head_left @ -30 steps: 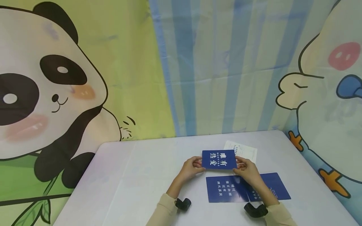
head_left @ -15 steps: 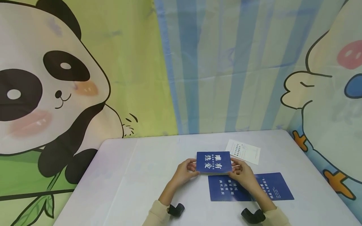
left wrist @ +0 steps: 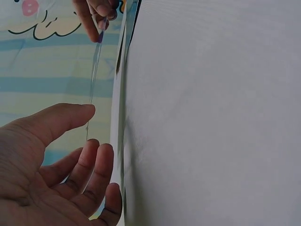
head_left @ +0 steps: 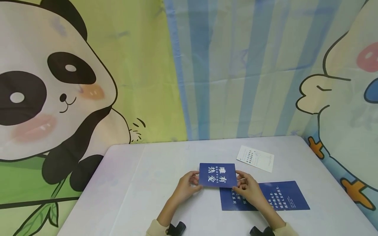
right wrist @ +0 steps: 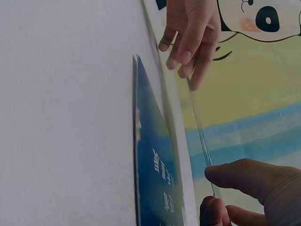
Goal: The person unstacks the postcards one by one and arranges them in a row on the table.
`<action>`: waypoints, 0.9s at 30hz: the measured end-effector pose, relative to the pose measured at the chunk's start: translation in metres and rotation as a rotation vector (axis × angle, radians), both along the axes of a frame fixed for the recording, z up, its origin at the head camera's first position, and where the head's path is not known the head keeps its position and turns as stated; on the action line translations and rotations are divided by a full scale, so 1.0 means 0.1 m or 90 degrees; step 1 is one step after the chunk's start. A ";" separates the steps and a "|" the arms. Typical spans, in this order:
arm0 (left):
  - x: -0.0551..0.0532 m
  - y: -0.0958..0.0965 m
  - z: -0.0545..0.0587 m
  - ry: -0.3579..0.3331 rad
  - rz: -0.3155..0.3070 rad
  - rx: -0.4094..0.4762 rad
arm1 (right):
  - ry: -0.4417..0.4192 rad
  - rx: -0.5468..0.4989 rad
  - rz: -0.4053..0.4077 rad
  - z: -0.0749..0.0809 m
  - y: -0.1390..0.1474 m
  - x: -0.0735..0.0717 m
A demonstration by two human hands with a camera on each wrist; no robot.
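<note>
A blue card (head_left: 218, 175) with white Chinese characters is held above the table between both hands. My left hand (head_left: 186, 187) pinches its left edge with thumb and fingertips. On the opposite edge my right hand (head_left: 250, 190) pinches likewise. Both wrist views show the card nearly edge-on, as a thin line (left wrist: 95, 70) running from hand to hand. Beneath lie two more blue cards, side by side; the left one (head_left: 228, 204) is partly covered by the held card and right hand, the right one (head_left: 290, 196) mostly shows. The right wrist view also catches a lying blue card (right wrist: 153, 174).
A white card (head_left: 256, 158) with printed text lies farther back on the white table (head_left: 147, 190). Black wrist cameras (head_left: 177, 228) sit at the cuffs. Cartoon-printed cloth (head_left: 224, 72) stands behind the table and at its sides.
Both hands have carried the held card left and toward the person. It no longer overlaps the white card in the head view and now overlaps the left lying blue card.
</note>
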State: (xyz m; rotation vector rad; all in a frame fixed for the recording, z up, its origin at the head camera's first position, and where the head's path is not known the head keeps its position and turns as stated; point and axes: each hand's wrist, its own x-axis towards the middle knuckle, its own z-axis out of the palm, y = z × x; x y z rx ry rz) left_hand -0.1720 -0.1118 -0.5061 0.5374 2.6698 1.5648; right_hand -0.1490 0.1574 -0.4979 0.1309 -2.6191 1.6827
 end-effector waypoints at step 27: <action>0.39 -0.47 0.05 -0.052 -0.024 -0.027 | 0.061 0.000 0.090 -0.08 -0.32 0.27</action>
